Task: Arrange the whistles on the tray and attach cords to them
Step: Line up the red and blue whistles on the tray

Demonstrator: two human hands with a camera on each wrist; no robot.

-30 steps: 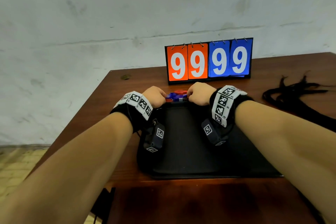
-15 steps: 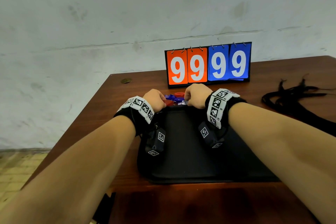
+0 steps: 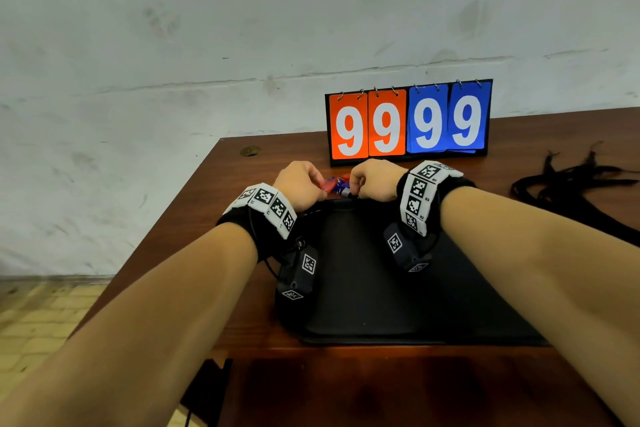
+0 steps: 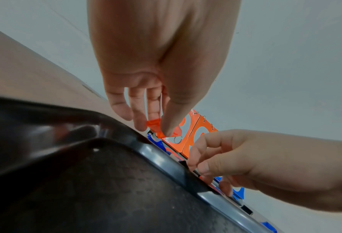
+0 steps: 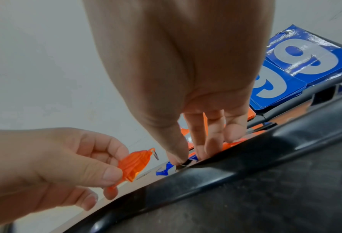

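A small pile of red and blue whistles (image 3: 337,182) lies on the table just beyond the far rim of the black tray (image 3: 363,288). My left hand (image 3: 320,189) pinches an orange-red whistle (image 5: 135,165) between thumb and fingers, lifted a little above the table. My right hand (image 5: 181,160) pinches a small dark piece with a metal ring at the tray rim (image 5: 215,170), beside a blue whistle (image 5: 166,169). Which whistle that ring belongs to is hidden. The black cords (image 3: 568,184) lie in a heap at the right of the table.
A flip scoreboard (image 3: 408,121) showing 9999 stands close behind the whistles, against the wall. The brown table (image 3: 214,218) ends just left of my left hand. The floor of the tray holds nothing that shows.
My hands have drawn closer together over the pile. The left hand now holds an orange-red whistle raised from it. The camera has tilted upward.
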